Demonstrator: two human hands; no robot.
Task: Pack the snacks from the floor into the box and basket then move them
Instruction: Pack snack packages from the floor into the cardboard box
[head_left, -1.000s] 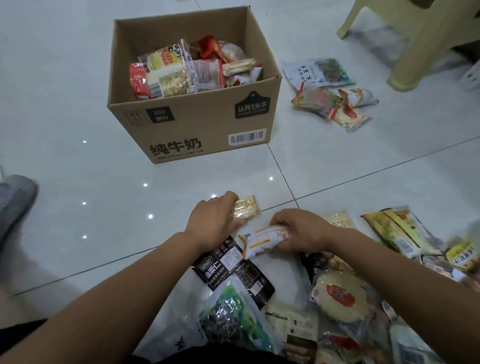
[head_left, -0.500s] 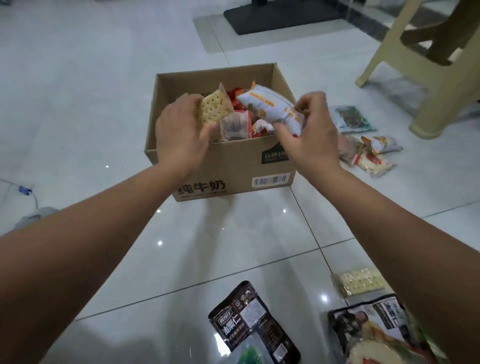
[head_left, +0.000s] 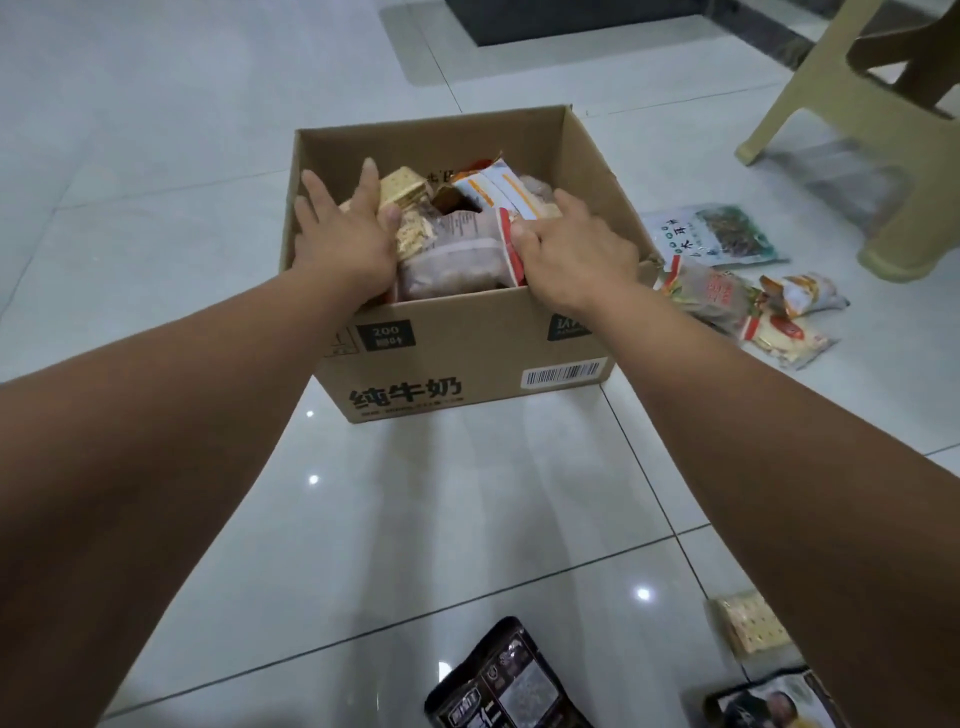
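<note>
An open cardboard box (head_left: 467, 358) stands on the tiled floor, filled with snack packs. My left hand (head_left: 343, 234) lies over its left side with fingers straight and spread, touching a cracker pack (head_left: 402, 184) that sits in the box. My right hand (head_left: 569, 249) rests on the snacks at the right side, its thumb against a red-edged clear bag (head_left: 457, 254), just below a white and orange packet (head_left: 498, 189). More snacks lie on the floor: a black pouch (head_left: 504, 680) and a cracker pack (head_left: 750, 621) near me. No basket is in view.
Right of the box lie a green and white pack (head_left: 711, 236), a clear red-printed bag (head_left: 711, 291) and two small packets (head_left: 800, 293). A beige plastic chair (head_left: 852, 104) stands at the back right. A dark mat (head_left: 571, 21) lies beyond the box.
Both hands carried the cracker pack and the white and orange packet from the floor to the box. The packs now sit inside, and my hands lie on the contents.
</note>
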